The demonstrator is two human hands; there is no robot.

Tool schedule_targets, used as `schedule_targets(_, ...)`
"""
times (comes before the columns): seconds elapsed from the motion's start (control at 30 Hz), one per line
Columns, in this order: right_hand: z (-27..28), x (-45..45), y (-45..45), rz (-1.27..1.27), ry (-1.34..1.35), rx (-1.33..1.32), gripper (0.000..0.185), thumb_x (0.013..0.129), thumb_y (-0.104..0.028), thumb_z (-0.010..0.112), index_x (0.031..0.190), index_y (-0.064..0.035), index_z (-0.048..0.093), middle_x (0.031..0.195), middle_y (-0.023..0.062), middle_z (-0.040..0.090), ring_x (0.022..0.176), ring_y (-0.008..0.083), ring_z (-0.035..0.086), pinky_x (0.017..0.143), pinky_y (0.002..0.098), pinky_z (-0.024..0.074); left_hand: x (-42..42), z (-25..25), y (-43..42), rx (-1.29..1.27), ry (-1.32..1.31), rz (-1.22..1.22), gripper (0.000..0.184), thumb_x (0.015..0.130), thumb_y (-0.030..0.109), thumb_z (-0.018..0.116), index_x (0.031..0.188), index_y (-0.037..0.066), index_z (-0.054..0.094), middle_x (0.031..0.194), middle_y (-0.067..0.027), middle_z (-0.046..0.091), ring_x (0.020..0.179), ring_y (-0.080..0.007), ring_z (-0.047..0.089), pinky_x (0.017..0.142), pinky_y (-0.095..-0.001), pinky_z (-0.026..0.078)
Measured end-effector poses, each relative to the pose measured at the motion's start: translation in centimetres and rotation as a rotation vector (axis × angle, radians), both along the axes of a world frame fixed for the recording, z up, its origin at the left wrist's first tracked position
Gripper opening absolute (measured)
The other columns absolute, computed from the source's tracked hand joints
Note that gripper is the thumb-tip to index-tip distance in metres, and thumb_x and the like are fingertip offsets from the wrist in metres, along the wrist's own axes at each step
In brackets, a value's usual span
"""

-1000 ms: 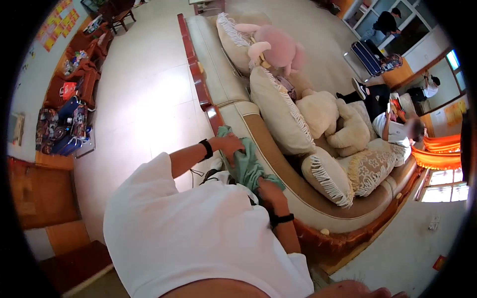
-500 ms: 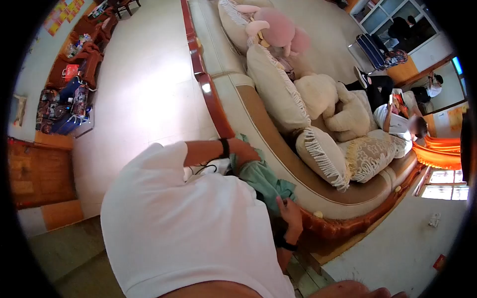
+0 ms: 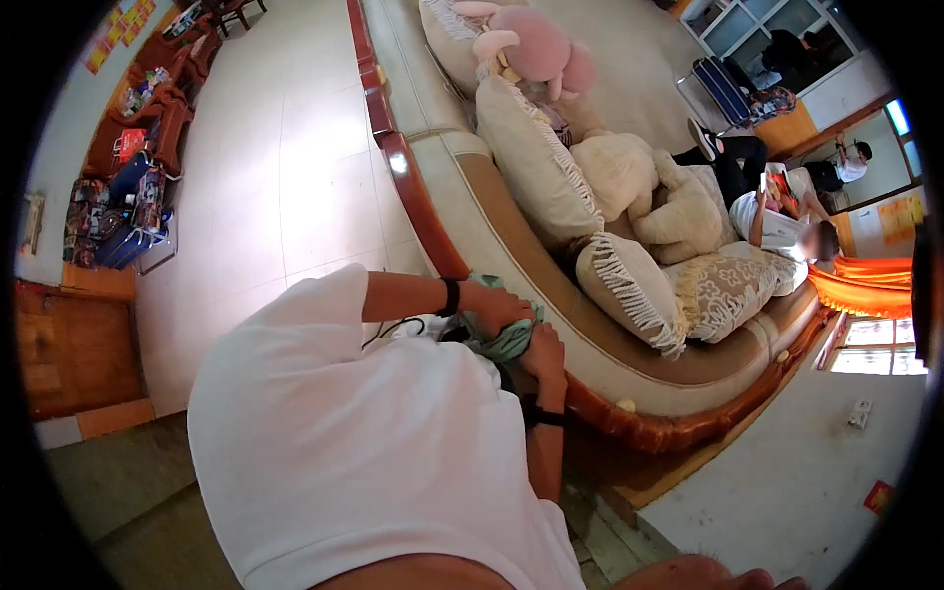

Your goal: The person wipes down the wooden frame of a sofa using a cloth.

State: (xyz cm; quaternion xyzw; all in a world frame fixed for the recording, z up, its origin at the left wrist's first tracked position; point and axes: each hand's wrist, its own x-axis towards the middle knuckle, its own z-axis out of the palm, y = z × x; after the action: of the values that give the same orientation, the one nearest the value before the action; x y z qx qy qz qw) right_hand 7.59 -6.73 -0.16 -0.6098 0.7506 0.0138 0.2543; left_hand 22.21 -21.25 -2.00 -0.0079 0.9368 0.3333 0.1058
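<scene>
In the head view, a crumpled green cloth is bunched between my two hands at the sofa's front edge. My left hand grips it from above, its fingers curled over the fabric, with a black band on the wrist. My right hand closes on the cloth's near side, almost touching the left, and it too has a dark band on the wrist. Part of the cloth is hidden behind my hands and white shirt. A white item with a dark cable shows beside my left forearm.
A curved cream-and-brown sofa with wooden trim holds fringed cushions, a pale plush toy and a pink plush toy. Another person reclines there. Dark patterned bags stand by the left wall.
My right hand has moved up and left to meet the left hand, closing on the cloth. The cloth, spread out and hanging before, is now gathered into a bunch.
</scene>
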Motion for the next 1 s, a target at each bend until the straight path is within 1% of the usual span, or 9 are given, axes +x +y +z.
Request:
schedule_targets(0.13,-0.3,-2.0,3.4,-0.022,-0.068,-0.166,0.056,0.071,-0.027,0.078,0.117,-0.0060,0.054,0.112,0.0163,0.055,0.107,0.0363,0.057,0.085,0.0514,0.0457,-0.2,-1.8,-0.6,0.108,0.077,0.042,0.057,0.069,0.023,0.074,0.119,0.011,0.047,0.114,-0.0195,0.054,0.105,-0.0438,0.055,0.085,-0.0536,0.045)
schedule_targets(0.2,2.7,-2.0,4.6,-0.073,0.114,-0.017,0.059,0.071,-0.030,0.079,0.118,-0.0060,0.053,0.113,0.0151,0.054,0.108,0.0356,0.056,0.086,0.0525,0.0449,0.5,-2.7,-0.9,0.142,0.133,0.058,0.058,0.070,0.024,0.074,0.120,0.011,0.047,0.112,-0.0199,0.055,0.106,-0.0428,0.055,0.086,-0.0525,0.045)
schedule_targets(0.33,6.0,-1.2,4.7,-0.113,0.160,0.170,0.060,0.073,-0.028,0.078,0.122,-0.0054,0.053,0.120,0.0165,0.051,0.116,0.0356,0.050,0.094,0.0517,0.0405,2.0,-1.1,-1.1,0.203,0.106,0.105,0.058,0.074,0.021,0.073,0.125,0.009,0.048,0.114,-0.0200,0.056,0.109,-0.0423,0.054,0.089,-0.0519,0.044)
schedule_targets(0.5,0.3,1.7,3.0,0.078,0.068,-0.312,0.049,0.082,-0.032,0.072,0.114,-0.0002,0.052,0.112,0.0186,0.053,0.107,0.0381,0.053,0.091,0.0535,0.0410,3.7,-0.8,-2.2,0.215,0.135,0.131,0.057,0.076,0.018,0.072,0.127,0.008,0.050,0.118,-0.0194,0.057,0.112,-0.0403,0.054,0.092,-0.0505,0.043)
schedule_targets(0.57,0.4,4.2,0.6,0.124,0.020,-0.328,0.047,0.085,-0.032,0.070,0.112,0.0010,0.050,0.114,0.0205,0.052,0.106,0.0393,0.054,0.090,0.0531,0.0423,4.5,0.7,-5.0,0.364,0.014,0.253,0.055,0.076,0.017,0.073,0.126,0.008,0.053,0.119,-0.0181,0.058,0.113,-0.0374,0.054,0.092,-0.0480,0.044)
schedule_targets(0.63,1.3,5.7,-2.1,0.177,-0.036,-0.348,0.045,0.087,-0.032,0.067,0.111,0.0021,0.049,0.115,0.0223,0.052,0.104,0.0406,0.054,0.088,0.0527,0.0435,6.6,0.3,-8.1,0.292,0.008,0.263,0.054,0.075,0.017,0.073,0.125,0.008,0.054,0.118,-0.0175,0.059,0.112,-0.0369,0.055,0.091,-0.0472,0.044)
schedule_targets(0.77,2.5,7.5,-6.6,0.164,-0.085,-0.151,0.043,0.088,-0.031,0.065,0.113,0.0015,0.049,0.117,0.0219,0.053,0.101,0.0403,0.057,0.081,0.0531,0.0474,11.2,0.2,-11.7,0.015,0.098,0.269,0.055,0.069,0.022,0.076,0.119,0.008,0.058,0.110,-0.0181,0.064,0.105,-0.0393,0.060,0.089,-0.0461,0.048)
schedule_targets(0.9,-2.6,6.4,-9.8,0.161,-0.149,-0.033,0.048,0.086,-0.028,0.066,0.117,0.0040,0.046,0.121,0.0253,0.053,0.105,0.0442,0.057,0.086,0.0527,0.0495,9.9,0.5,-12.4,0.014,-0.050,0.251,0.057,0.068,0.022,0.076,0.120,0.008,0.057,0.113,-0.0183,0.064,0.106,-0.0384,0.060,0.091,-0.0465,0.047)
schedule_targets(1.0,-1.0,7.1,-9.5,0.142,-0.150,0.035,0.051,0.085,-0.025,0.066,0.119,0.0064,0.045,0.122,0.0286,0.053,0.107,0.0462,0.057,0.088,0.0515,0.0492,7.6,-2.6,-12.2,0.187,-0.106,0.203,0.058,0.070,0.023,0.076,0.123,0.009,0.055,0.117,-0.0187,0.062,0.108,-0.0377,0.059,0.092,-0.0470,0.047)
